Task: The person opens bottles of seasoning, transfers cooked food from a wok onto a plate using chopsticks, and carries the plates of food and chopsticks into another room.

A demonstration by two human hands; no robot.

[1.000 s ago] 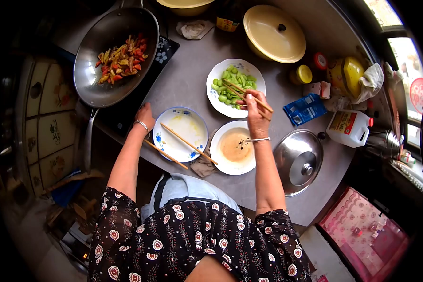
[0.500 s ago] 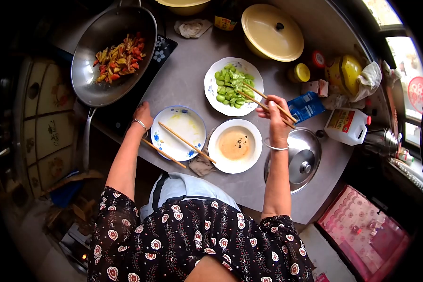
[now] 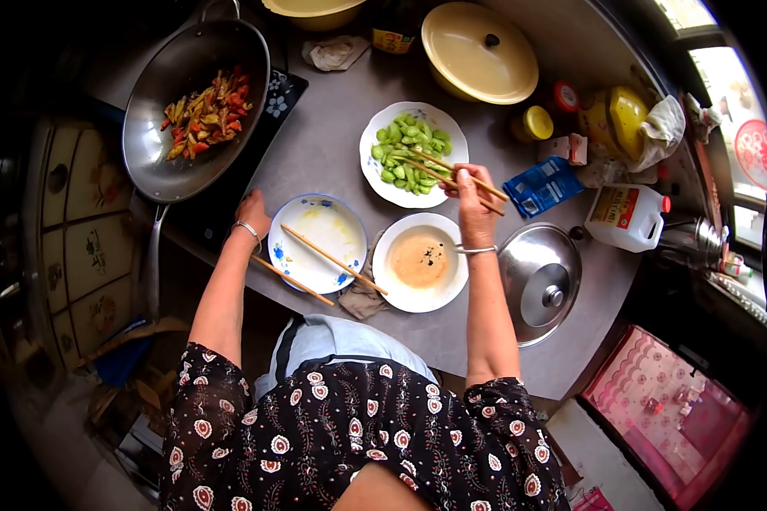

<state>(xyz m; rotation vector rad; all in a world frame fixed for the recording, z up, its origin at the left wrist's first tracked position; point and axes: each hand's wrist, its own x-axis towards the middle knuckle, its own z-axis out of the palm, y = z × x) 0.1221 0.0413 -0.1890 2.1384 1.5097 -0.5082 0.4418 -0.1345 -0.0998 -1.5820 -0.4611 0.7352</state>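
My right hand (image 3: 475,204) is closed around a pair of wooden chopsticks (image 3: 488,187), whose tips reach into the sliced green vegetable pieces (image 3: 409,146) on a white scalloped plate (image 3: 375,175). To the left, my left hand (image 3: 253,213) rests at the counter edge beside a white bowl with blue flowers (image 3: 315,203), holding nothing that I can see; its fingers look extended, though partly hard to make out. A second pair of chopsticks (image 3: 328,255) lies apart, one stick across that bowl and one by its near rim. A white bowl of brownish liquid (image 3: 418,260) with dark bits stands between my arms.
A wok (image 3: 145,140) with red and yellow food (image 3: 213,115) sits on the cooktop (image 3: 283,98) at left. On the right are a glass-and-steel lid (image 3: 533,264), a white jug (image 3: 626,217) and a blue packet (image 3: 541,183). A lidded yellow pot (image 3: 473,55) stands behind.
My right hand with the chopsticks has shifted slightly left and nearer to me, the tips still among the green pieces. My left hand stays by the flowered bowl. The view has shifted a little.
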